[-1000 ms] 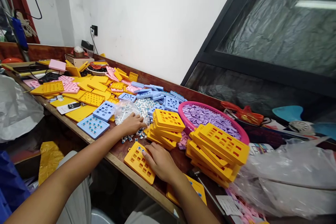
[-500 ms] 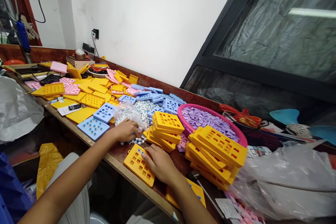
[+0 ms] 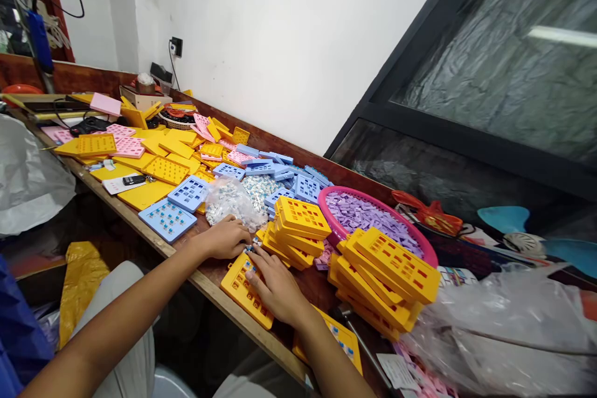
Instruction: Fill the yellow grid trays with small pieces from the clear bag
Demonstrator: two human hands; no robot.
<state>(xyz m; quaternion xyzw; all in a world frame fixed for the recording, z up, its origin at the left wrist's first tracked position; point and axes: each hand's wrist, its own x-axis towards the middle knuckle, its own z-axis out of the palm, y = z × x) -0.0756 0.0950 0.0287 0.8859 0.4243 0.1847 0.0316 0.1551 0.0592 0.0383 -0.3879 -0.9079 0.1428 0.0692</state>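
Near the table's front edge lies a yellow plate with square holes (image 3: 246,292), small blue-and-white parts seated in its far rows. My right hand (image 3: 275,283) rests over its right side, thumb and fingers apart, fingertips reaching the far edge. There, beside a few loose small blue-and-white parts (image 3: 249,249), my left hand (image 3: 228,238) is curled with its fingertips down. Whatever its fingers hold is hidden. Behind my left hand sits a clear plastic bag of small pale parts (image 3: 231,202). Another yellow plate (image 3: 345,342) lies partly under my right forearm.
Stacks of yellow plates (image 3: 396,267) stand right of my hands, before a pink basket (image 3: 431,255) of purple pieces. Blue plates (image 3: 168,219) and many yellow plates (image 3: 168,169) cover the left. A metal-shafted tool (image 3: 368,348) and plastic bags (image 3: 504,323) lie at right.
My left hand has moved right and slightly down, from the loose parts to the plate's far edge. My right hand's fingers have shifted toward that edge, meeting the left. The view has tilted slightly.
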